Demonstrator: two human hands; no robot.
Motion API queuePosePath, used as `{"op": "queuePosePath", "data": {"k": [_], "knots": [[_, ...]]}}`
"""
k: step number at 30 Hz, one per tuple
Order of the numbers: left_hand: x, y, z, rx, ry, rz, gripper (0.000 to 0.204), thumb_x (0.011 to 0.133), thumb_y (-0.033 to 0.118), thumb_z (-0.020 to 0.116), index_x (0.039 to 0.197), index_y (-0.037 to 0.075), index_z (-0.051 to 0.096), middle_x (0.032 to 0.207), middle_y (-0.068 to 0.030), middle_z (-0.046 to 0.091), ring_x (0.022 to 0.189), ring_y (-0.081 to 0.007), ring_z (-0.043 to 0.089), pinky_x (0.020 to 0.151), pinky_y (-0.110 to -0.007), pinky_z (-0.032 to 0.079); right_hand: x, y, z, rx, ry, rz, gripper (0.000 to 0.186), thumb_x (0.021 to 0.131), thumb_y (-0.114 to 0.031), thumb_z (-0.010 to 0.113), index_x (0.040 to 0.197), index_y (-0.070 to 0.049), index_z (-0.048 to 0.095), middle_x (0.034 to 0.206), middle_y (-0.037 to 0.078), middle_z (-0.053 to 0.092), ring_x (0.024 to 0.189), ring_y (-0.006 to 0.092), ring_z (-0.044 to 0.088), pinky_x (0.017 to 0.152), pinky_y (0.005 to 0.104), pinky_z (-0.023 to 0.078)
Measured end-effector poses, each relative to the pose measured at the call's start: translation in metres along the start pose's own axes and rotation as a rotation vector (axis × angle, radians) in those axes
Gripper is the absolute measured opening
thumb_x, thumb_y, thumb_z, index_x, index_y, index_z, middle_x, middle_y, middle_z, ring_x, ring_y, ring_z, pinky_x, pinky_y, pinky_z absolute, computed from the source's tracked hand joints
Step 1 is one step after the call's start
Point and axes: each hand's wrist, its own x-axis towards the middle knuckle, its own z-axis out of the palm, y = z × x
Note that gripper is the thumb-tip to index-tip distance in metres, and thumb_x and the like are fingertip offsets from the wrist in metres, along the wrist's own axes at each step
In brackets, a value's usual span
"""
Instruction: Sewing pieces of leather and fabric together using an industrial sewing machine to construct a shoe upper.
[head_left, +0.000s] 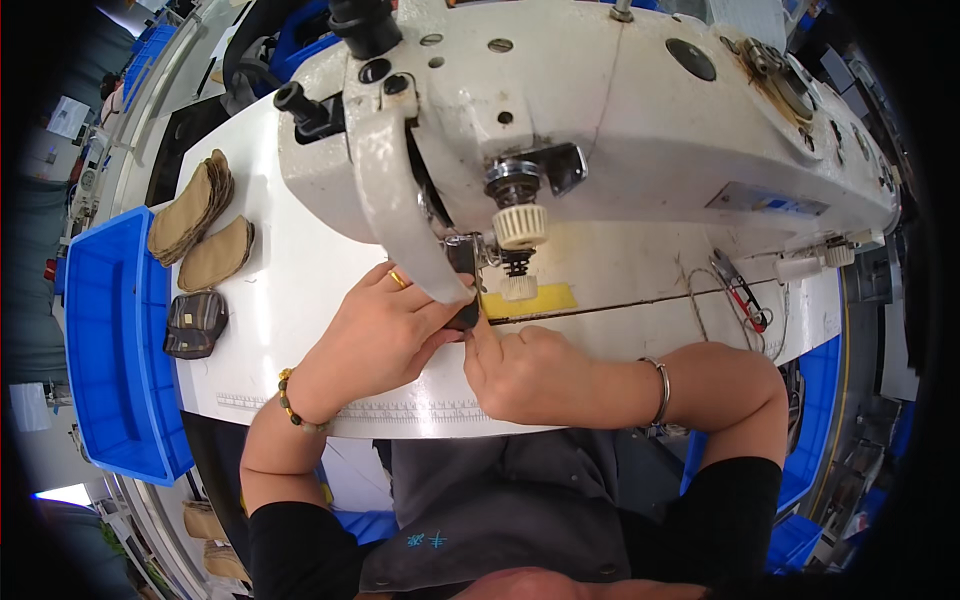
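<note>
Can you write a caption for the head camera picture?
Two hands, left and right, hold a small dark piece under a white sewing machine.

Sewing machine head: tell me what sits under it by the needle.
Under the sewing machine head, the left hand and right hand pinch a small dark piece beside a yellow patch on the white table. The needle is hidden.
</note>
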Motion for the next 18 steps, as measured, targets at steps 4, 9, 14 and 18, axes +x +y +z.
{"op": "queuePosePath", "data": {"k": [4,9,14,18], "knots": [[0.003,0.002,0.002,0.062,0.049,0.0,0.035,0.077,0.021,0.076,0.107,0.005,0.069,0.114,-0.0037,0.069,0.112,-0.0252,0.061,0.099,-0.04,0.047,-0.001,-0.001,0.001,0.027,-0.022,0.006,0.027,0.065,-0.013,0.062,0.074,0.012,0.067,0.088,0.038,0.067,0.051,0.0202,0.063,0.042,0.0275,0.048],[0.003,0.003,0.003,0.061,0.045,-0.006,0.033,0.077,0.021,0.075,0.105,0.005,0.069,0.108,-0.0034,0.067,0.107,-0.0245,0.06,0.097,-0.039,0.047,-0.001,-0.001,0.005,0.018,0.008,-0.001,0.028,0.064,-0.014,0.062,0.074,0.011,0.067,0.089,0.038,0.067,0.049,0.0184,0.061,0.041,0.0271,0.047],[0.009,-0.004,0.003,0.153,0.08,-0.04,0.035,0.08,0.019,0.074,0.112,0.006,0.068,0.11,-0.0049,0.066,0.109,-0.0246,0.06,0.089,-0.039,0.045,0.003,0.006,0.01,0.027,-0.059,0.074,0.026,0.067,-0.014,0.063,0.079,0.009,0.068,0.074,0.024,0.067,0.048,0.0163,0.059,0.039,0.0283,0.043],[0.009,-0.016,0.01,0.209,0.101,-0.077,0.033,0.082,0.019,0.074,0.113,0.01,0.068,0.108,-0.002,0.066,0.09,-0.0226,0.062,0.077,-0.035,0.041,0.009,0.017,0.016,0.017,-0.007,0.102,0.025,0.071,-0.013,0.063,0.085,0.008,0.068,0.062,0.012,0.06,0.048,0.016,0.058,0.039,0.0292,0.042]]}}
